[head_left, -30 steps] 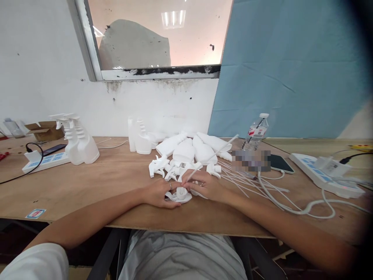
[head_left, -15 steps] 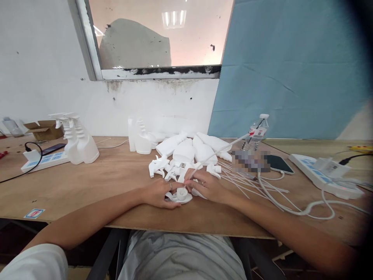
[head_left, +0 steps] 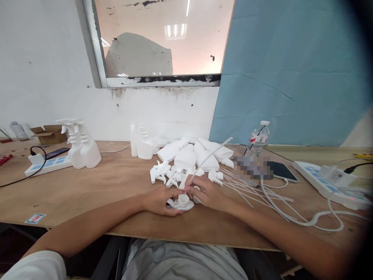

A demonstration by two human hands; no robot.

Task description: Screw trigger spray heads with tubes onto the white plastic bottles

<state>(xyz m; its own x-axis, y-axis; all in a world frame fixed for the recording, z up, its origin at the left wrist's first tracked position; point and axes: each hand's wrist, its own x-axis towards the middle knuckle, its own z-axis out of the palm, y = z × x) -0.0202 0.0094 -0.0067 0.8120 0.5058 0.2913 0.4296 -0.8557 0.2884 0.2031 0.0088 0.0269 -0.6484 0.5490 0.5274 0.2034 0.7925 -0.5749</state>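
Observation:
My left hand (head_left: pixel 161 199) grips a white spray trigger head (head_left: pixel 188 206) at the table's front, its round collar facing up. Pinched in my right hand (head_left: pixel 205 191) is a thin white tube (head_left: pixel 210 154), slanting up to the right. The tube's lower end is at the collar; my fingers hide whether it sits inside. Just beyond my hands lie several loose spray heads (head_left: pixel 160 171). Behind those is a pile of white bottles (head_left: pixel 185 157).
More white tubes (head_left: pixel 241 184) lie at right beside a coiled white cable (head_left: pixel 309 222). A clear water bottle (head_left: pixel 258 139), a phone (head_left: pixel 282 171) and a power strip (head_left: pixel 329 184) stand further right. Two bottles with spray heads (head_left: pixel 84 149) stand at left near another power strip (head_left: pixel 48 165).
The tube's upper end has swung left and now points more steeply up. Both hands stay around the spray head. The whole view has shifted slightly downward in the frame.

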